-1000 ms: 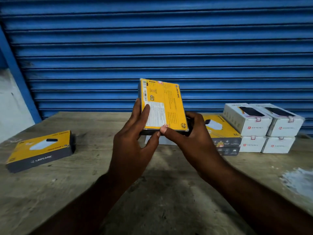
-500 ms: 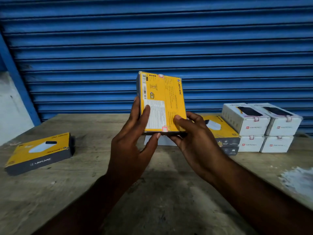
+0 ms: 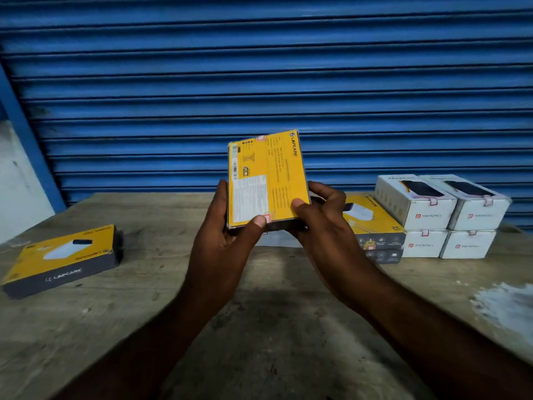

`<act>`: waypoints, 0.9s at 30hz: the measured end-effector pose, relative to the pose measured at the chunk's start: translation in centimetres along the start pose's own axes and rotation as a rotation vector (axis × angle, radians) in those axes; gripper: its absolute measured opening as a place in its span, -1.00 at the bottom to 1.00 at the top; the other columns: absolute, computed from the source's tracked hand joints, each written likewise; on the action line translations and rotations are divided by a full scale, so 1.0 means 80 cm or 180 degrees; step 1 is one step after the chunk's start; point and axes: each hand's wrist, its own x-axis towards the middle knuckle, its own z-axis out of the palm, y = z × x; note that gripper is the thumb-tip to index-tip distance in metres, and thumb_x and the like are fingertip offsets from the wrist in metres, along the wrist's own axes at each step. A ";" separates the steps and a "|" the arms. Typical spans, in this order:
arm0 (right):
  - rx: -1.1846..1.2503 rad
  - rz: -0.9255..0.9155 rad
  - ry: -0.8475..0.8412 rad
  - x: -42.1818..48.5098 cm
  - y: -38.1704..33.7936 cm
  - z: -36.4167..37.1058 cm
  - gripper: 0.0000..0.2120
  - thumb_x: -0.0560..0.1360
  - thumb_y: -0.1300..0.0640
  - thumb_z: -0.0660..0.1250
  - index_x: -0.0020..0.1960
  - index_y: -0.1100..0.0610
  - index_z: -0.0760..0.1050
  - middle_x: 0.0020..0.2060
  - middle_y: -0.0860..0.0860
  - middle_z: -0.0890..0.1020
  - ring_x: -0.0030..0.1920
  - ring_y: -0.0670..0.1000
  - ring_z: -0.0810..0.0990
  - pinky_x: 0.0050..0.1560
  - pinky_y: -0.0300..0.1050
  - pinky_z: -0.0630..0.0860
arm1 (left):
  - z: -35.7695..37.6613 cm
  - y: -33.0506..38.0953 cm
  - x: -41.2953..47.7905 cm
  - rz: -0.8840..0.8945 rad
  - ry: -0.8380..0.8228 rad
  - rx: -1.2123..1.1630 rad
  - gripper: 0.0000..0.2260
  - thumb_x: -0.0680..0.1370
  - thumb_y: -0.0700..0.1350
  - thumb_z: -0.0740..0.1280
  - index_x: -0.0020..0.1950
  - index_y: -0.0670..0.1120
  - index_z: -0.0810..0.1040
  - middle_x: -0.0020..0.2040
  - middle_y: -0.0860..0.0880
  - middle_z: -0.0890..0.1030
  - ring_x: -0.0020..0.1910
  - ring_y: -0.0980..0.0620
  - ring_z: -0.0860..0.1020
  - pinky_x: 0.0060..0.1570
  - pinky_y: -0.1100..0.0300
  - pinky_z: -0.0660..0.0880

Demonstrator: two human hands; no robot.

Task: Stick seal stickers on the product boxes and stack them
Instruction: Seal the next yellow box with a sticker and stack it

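A ribbed blue metal shutter (image 3: 259, 67) backs the rough, scuffed wooden counter (image 3: 288, 327). Four white cardboard boxes (image 3: 427, 215) sit stacked in twos near its far right edge, touching a stack of two flat yellow-and-grey boxes (image 3: 377, 226). A lone yellow-and-grey box (image 3: 63, 255) lies at the left edge. Above the middle, the left hand (image 3: 222, 246) and right hand (image 3: 326, 226) grasp a flat yellow cardboard box (image 3: 277, 180) upright, thumbs on its printed face. A small red-edged seal sticker (image 3: 266, 218) wraps its lower edge.
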 end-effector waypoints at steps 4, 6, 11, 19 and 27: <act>-0.0094 -0.0184 -0.0196 -0.005 0.006 0.002 -0.76 0.63 0.21 0.22 0.16 -0.04 0.22 0.29 0.08 0.50 0.22 -0.04 0.58 0.16 -0.13 0.60 | 0.004 -0.002 -0.002 -0.0123 0.0228 -0.0080 -0.42 0.51 -0.14 0.38 0.51 -0.03 0.29 0.29 0.21 0.51 0.22 0.33 0.52 0.12 0.38 0.52; -0.0224 -0.0277 -0.0270 -0.005 0.010 0.001 -0.73 0.57 0.10 0.25 0.18 -0.03 0.20 0.30 0.07 0.49 0.22 -0.03 0.58 0.13 -0.16 0.60 | 0.003 -0.004 -0.001 -0.0151 0.0286 -0.0096 -0.41 0.51 -0.19 0.42 0.48 0.04 0.28 0.27 0.23 0.51 0.22 0.33 0.52 0.12 0.34 0.55; -0.0567 -0.0297 -0.0191 -0.005 0.007 -0.002 -0.53 0.50 0.08 0.43 0.21 0.01 0.17 0.23 0.00 0.51 0.20 -0.09 0.58 0.10 -0.21 0.60 | -0.001 -0.008 0.001 -0.0137 0.0261 -0.0197 -0.47 0.58 -0.25 0.35 0.49 0.00 0.26 0.34 0.17 0.51 0.29 0.25 0.52 0.19 0.27 0.54; -0.0710 -0.0250 -0.0097 -0.005 0.001 -0.004 -0.46 0.43 0.23 0.50 0.11 -0.10 0.19 0.17 -0.09 0.52 0.14 -0.21 0.57 0.01 -0.35 0.56 | 0.003 -0.003 -0.005 -0.0036 0.0120 -0.0225 -0.41 0.51 -0.13 0.28 0.53 -0.02 0.21 0.41 0.14 0.47 0.33 0.23 0.49 0.23 0.27 0.51; -0.0110 -0.0058 -0.0052 -0.005 0.006 -0.002 -0.74 0.52 0.05 0.33 0.09 -0.10 0.27 0.13 -0.01 0.61 0.09 0.06 0.65 -0.01 -0.03 0.65 | 0.005 0.001 -0.007 -0.0080 0.0305 -0.0027 -0.43 0.50 -0.14 0.46 0.39 0.05 0.24 0.24 0.25 0.53 0.21 0.29 0.56 0.11 0.28 0.57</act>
